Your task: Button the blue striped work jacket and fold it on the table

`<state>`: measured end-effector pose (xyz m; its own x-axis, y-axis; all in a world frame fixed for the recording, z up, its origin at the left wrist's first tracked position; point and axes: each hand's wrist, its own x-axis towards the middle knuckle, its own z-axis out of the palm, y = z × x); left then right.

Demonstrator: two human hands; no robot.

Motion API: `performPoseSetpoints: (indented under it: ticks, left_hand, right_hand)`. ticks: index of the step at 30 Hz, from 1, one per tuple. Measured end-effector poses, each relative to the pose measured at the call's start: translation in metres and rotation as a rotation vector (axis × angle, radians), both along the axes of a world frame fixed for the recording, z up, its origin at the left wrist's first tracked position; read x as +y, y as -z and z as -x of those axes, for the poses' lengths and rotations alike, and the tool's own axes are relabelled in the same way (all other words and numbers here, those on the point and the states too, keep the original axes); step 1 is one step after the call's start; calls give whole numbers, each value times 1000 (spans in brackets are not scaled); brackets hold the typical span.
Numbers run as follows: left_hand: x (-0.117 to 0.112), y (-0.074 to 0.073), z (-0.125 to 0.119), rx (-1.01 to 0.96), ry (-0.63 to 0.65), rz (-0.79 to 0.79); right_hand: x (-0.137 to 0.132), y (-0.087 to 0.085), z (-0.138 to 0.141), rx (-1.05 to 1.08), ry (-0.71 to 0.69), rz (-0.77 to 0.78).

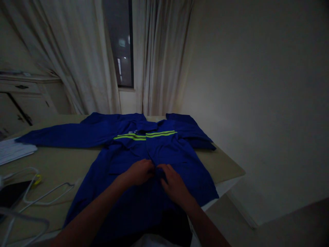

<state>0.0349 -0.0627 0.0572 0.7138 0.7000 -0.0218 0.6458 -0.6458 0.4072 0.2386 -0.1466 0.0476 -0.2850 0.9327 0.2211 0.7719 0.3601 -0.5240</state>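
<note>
At the far left of my head view, a pale cabinet [28, 97] with dark handles stands behind the table [72, 161]. Nearer to me on the tabletop lie some white papers [15, 151], overlapped by the tip of a blue sleeve [66, 135]. Below them I can make out a flat dark object [14, 193], a small yellow piece [37, 180] at its edge, and a thin white loop [47, 202]; the light is too dim to tell what the loop is.

A light curtain [79, 51] hangs beyond, then a dark window [119, 44]. Spread over the middle of the table is the blue jacket [138, 151], collar toward the window and bright yellow-green stripes [160, 134] across the chest, its lower part reaching the near edge.

Left hand [142, 171] comes in with fingers curled narrow on the front opening, holding cloth there, tips partly hidden. Just beside it, the right hand [174, 183] has a bit of the same cloth bunched between thumb and bent fingers. Past them I see a second curtain [164, 51], the other sleeve [196, 132] folded back on itself, the table's corner, and the plain wall [257, 85].
</note>
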Motion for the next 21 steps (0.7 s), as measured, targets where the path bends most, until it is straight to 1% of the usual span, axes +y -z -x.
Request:
performPoseSetpoints:
  ticks: [2,4,9,11,15,16,17,21]
  left_hand:
    - [-8,9,1,-27,0,18]
    - [-13,17,1,-71,-26,32]
    - [-13,33,7,-285,-45,149]
    - [-14,39,10,-343,-78,182]
    - [-18,46,16,-469,-131,271]
    - [-19,47,17,-507,-139,291]
    - [-19,48,17,-543,-145,306]
    - [-21,49,14,-612,-163,305]
  right_hand:
    - [1,2,-2,27,34,-33]
    - [3,3,-3,52,68,-34]
    - [10,5,-2,102,185,-7]
    - [13,6,-1,110,170,-14]
    - [15,7,5,143,12,-33]
    - [15,8,7,157,-10,-33]
    - [15,9,8,174,-16,-30]
    - [17,17,11,270,42,-23]
